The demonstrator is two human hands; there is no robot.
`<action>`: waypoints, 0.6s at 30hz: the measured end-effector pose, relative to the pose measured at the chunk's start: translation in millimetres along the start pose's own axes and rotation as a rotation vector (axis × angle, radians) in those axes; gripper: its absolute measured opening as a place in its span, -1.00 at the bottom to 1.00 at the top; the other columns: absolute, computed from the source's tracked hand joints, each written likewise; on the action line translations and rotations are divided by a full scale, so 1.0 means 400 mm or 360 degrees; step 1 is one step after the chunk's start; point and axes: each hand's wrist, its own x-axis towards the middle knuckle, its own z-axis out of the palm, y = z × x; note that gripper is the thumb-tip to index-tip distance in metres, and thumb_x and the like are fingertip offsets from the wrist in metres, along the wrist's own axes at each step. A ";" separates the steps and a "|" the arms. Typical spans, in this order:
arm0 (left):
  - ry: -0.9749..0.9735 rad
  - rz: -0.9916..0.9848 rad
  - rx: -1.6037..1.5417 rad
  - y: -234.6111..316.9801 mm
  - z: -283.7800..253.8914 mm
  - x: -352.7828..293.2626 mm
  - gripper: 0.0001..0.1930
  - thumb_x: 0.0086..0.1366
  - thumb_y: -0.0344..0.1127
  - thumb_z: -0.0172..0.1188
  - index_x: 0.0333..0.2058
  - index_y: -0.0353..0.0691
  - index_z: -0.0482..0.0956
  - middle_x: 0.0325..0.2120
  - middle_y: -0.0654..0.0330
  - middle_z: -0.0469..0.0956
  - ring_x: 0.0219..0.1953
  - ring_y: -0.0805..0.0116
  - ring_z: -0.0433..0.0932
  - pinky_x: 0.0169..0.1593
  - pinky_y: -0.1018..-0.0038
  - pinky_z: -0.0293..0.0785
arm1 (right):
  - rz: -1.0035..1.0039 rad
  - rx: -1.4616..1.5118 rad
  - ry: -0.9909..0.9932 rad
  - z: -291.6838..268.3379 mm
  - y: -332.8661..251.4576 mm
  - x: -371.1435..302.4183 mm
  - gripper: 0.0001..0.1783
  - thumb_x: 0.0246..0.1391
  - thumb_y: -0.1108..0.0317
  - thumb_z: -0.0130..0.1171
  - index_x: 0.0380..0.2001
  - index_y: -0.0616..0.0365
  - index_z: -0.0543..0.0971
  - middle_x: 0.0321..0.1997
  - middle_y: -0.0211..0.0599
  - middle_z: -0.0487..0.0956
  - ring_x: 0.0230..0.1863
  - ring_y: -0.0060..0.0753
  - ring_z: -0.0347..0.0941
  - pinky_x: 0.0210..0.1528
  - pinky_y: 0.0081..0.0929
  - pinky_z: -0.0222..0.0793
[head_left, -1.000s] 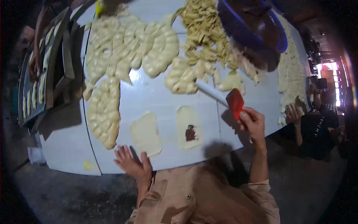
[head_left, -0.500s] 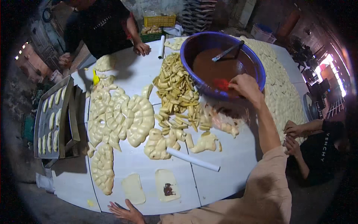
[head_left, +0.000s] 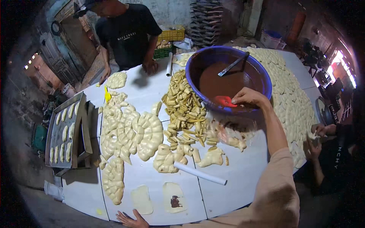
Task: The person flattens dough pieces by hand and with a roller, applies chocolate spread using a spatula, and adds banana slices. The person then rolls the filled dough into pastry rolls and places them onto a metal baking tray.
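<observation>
My right hand [head_left: 251, 98] pinches a red plastic scraper [head_left: 223, 101] at the near inner side of a large blue basin [head_left: 267, 80]. Thick chocolate-brown filling [head_left: 215, 79] lies in the basin, and a long metal-bladed tool [head_left: 232, 65] leans on its far rim. My left hand [head_left: 133, 220] rests with spread fingers at the table's near edge, holding nothing. Just beyond it lies a flat dough sheet [head_left: 142, 199]. To the right of that, a second rolled-out sheet [head_left: 169, 190] carries a brown smear [head_left: 175, 201].
A white rolling tube [head_left: 200, 174] lies mid-table. Dough pieces [head_left: 131, 131], a heap of yellowish cut strips [head_left: 186, 100] and more dough at right [head_left: 289, 98] cover much surface. Trays of filled rolls [head_left: 62, 131] stand left. Co-workers stand at the far side [head_left: 129, 38] and right [head_left: 323, 163].
My right hand and the red scraper have shifted slightly, and more of the scraper shows. The view has tilted up. The right co-worker's hands have lifted off the dough.
</observation>
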 end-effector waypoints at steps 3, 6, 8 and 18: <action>0.0003 -0.0004 0.0034 -0.025 0.008 -0.006 -0.01 0.31 0.34 0.18 0.48 -0.18 0.07 0.52 -0.06 -0.09 0.55 -0.16 -0.28 0.45 -0.28 -0.35 | 0.0118 0.0088 -0.0020 0.001 -0.031 -0.035 -0.68 0.16 0.12 0.39 -0.28 0.19 0.75 -0.63 -0.54 0.52 -0.66 -0.75 0.28 -0.64 -0.60 0.15; -0.0080 -0.0096 -0.0132 -0.015 -0.015 -0.014 0.03 0.27 0.39 0.18 0.50 -0.11 0.01 0.54 -0.03 -0.20 0.55 -0.19 -0.35 0.45 -0.29 -0.41 | 0.0121 0.0174 -0.0023 0.033 -0.071 -0.065 -0.68 0.17 0.09 0.38 -0.28 0.16 0.75 -0.64 -0.55 0.50 -0.69 -0.79 0.25 -0.67 -0.64 0.10; -0.0015 -0.0073 -0.0084 -0.041 0.007 -0.004 -0.08 0.34 0.24 0.18 0.47 -0.17 0.06 0.50 -0.09 -0.09 0.55 -0.14 -0.26 0.46 -0.24 -0.37 | 0.0073 0.0184 -0.0076 0.068 -0.144 -0.100 -0.69 0.19 0.10 0.36 -0.40 0.15 0.69 -0.66 -0.55 0.47 -0.72 -0.79 0.21 -0.69 -0.63 0.04; 0.0087 0.0261 -0.0245 -0.015 0.035 0.015 -0.20 0.38 0.02 0.21 0.44 -0.22 0.14 0.50 -0.11 -0.03 0.55 -0.19 -0.25 0.42 -0.31 -0.47 | -0.0234 0.0003 -0.0514 0.484 -0.381 -0.238 -0.64 0.19 0.20 0.34 -0.06 0.24 0.71 -0.49 -0.40 0.64 -0.55 -0.74 0.41 -0.55 -0.62 0.31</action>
